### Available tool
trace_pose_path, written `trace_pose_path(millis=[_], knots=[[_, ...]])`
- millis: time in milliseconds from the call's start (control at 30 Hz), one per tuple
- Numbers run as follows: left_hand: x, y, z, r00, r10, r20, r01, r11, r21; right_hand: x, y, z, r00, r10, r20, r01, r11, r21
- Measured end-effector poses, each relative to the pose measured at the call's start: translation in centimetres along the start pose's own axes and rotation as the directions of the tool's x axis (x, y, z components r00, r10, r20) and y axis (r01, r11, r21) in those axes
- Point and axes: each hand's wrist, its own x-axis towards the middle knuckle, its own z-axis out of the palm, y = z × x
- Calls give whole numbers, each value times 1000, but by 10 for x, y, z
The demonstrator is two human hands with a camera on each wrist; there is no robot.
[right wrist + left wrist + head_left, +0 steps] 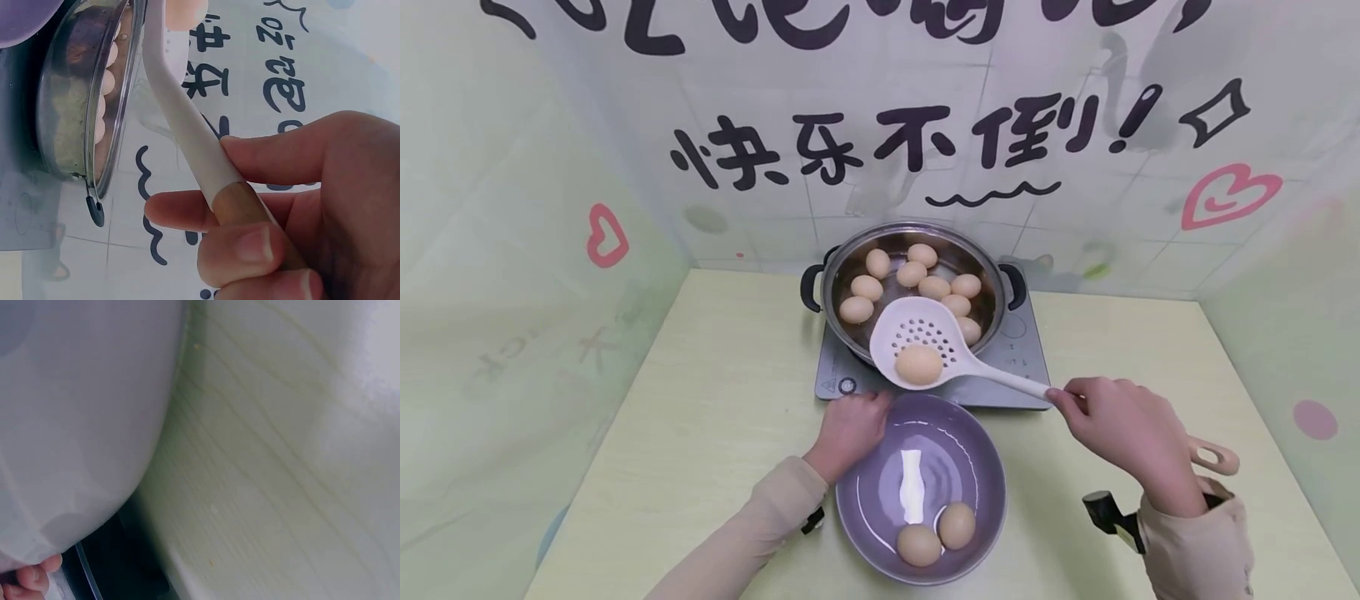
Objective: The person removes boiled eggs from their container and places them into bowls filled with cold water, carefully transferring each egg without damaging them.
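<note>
My right hand [1120, 425] grips the wood-ended handle of a white slotted spoon [898, 325], thumb along its white part in the right wrist view. One brown egg [919, 365] lies in the spoon's bowl, over the front rim of a steel pot [917, 227]. Several more eggs [934, 288] sit in water in the pot. With curled fingers, my left hand [852, 429] holds the upper left rim of a purple bowl [868, 500]. Two eggs [919, 544] lie in that bowl's near part. In the left wrist view, fingertips [34, 578] show at the bowl's edge.
The pot stands on a grey induction cooker [1026, 358] against the back wall, its black handles [811, 287] sticking out to both sides. The purple bowl is just in front of the cooker on the pale wooden table [722, 400]. Printed sheets line the back and sides.
</note>
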Motion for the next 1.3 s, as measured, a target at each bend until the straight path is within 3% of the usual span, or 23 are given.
trace_pose_path(millis=[333, 600, 900, 1300], knots=[[2, 0, -3, 995, -23, 97, 25, 999, -19, -36, 12, 6, 1000, 25, 4, -25, 1000, 9], [2, -1, 0, 998, -16, 60, 18, 999, -36, -55, 21, 16, 997, 63, 52, -64, 998, 18], [1, 0, -4, 994, -27, 108, 29, 999, -25, -64, 18, 40, 992, 74, 102, -78, 996, 34], [0, -1, 2, 1000, -2, -13, 2, 1000, -8, -70, 21, 59, 983, 96, 154, -107, 993, 59]])
